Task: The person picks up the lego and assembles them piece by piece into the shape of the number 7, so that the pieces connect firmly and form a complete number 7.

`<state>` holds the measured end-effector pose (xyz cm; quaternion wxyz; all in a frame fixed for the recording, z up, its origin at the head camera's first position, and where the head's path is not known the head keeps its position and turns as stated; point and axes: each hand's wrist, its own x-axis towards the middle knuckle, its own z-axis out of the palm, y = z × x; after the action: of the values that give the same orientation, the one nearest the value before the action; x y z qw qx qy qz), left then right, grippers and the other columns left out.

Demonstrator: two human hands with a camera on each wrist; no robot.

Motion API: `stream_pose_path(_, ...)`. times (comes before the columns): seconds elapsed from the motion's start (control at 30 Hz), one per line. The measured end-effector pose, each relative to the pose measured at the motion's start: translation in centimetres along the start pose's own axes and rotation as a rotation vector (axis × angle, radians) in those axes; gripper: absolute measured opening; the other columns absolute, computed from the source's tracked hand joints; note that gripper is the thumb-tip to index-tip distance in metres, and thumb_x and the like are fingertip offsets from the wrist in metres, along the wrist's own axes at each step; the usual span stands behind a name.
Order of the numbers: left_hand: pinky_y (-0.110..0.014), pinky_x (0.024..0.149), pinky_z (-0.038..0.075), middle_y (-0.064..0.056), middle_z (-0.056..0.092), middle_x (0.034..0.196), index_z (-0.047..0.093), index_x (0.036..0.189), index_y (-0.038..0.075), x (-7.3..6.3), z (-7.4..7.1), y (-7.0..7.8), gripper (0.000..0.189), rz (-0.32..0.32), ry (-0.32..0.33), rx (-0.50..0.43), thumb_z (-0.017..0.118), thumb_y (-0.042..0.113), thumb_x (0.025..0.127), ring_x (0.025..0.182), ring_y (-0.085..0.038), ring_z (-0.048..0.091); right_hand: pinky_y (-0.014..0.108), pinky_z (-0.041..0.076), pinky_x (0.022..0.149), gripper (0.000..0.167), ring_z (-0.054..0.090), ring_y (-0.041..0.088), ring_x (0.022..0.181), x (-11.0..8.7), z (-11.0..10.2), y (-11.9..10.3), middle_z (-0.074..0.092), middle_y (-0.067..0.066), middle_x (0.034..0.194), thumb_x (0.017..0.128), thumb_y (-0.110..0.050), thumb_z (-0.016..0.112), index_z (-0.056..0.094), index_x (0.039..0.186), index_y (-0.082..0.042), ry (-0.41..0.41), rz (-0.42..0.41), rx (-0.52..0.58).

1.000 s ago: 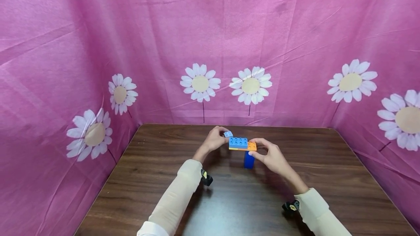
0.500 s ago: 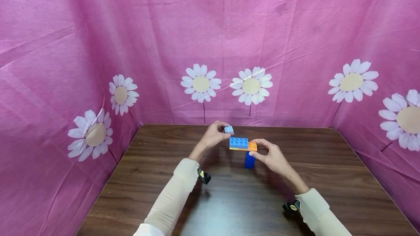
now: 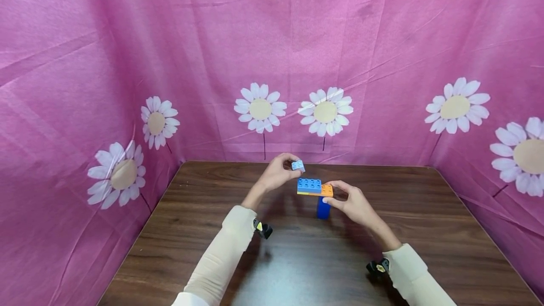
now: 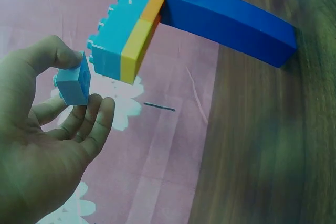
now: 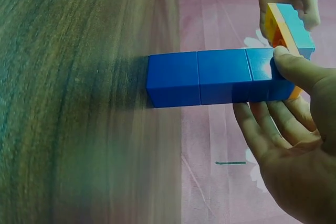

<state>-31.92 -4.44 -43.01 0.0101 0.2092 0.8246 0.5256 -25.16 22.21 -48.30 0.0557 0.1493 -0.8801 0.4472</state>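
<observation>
A column of dark blue toy building bricks (image 5: 198,78) stands upright on the table. On its top lies a flat orange brick (image 3: 327,189), and a wider light blue brick (image 3: 309,184) sits over the left part, with a yellow brick (image 4: 137,51) beneath its overhanging end. My right hand (image 3: 352,203) grips the top of the column at the orange brick, thumb in front and fingers behind. My left hand (image 3: 276,174) pinches a small pale blue brick (image 4: 75,81) between thumb and fingers, above and left of the structure, apart from its studs.
The brown wooden table (image 3: 178,230) spreads around the structure. A pink cloth (image 3: 204,51) printed with white daisies hangs behind and along both sides. A black wrist camera (image 3: 263,228) is strapped at the left sleeve, another camera (image 3: 377,267) at the right.
My left hand has risen with the small pale blue brick, from beside the wider blue brick to above it, shifting slightly right. My right hand and the column stay in place.
</observation>
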Motion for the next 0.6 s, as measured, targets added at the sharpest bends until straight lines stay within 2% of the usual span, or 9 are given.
stream_pose_path(0.33, -0.029, 0.089, 0.056, -0.005, 0.064, 0.113, 0.071, 0.120, 0.011, -0.5, 0.1, 2.2, 0.030, 0.055, -0.036, 0.034, 0.079, 0.017, 0.091, 0.099, -0.017, 0.064, 0.057, 0.060, 0.098, 0.043, 0.073, 0.038, 0.115, -0.1, 0.2, 0.0, 0.075, 0.018, 0.125, 0.093, -0.016, 0.085, 0.070, 0.131, -0.005, 0.021, -0.014, 0.001)
stream_pose_path(0.6, -0.027, 0.092, 0.059, -0.005, 0.065, 0.115, 0.073, 0.123, 0.010, -0.8, 0.6, 3.7, 0.032, 0.099, -0.081, 0.028, 0.081, 0.018, 0.093, 0.100, -0.016, 0.067, 0.044, 0.065, 0.089, 0.043, 0.075, 0.034, 0.111, -0.2, 0.2, -0.2, 0.075, 0.018, 0.125, 0.093, -0.015, 0.085, 0.069, 0.132, -0.005, 0.018, 0.011, 0.027)
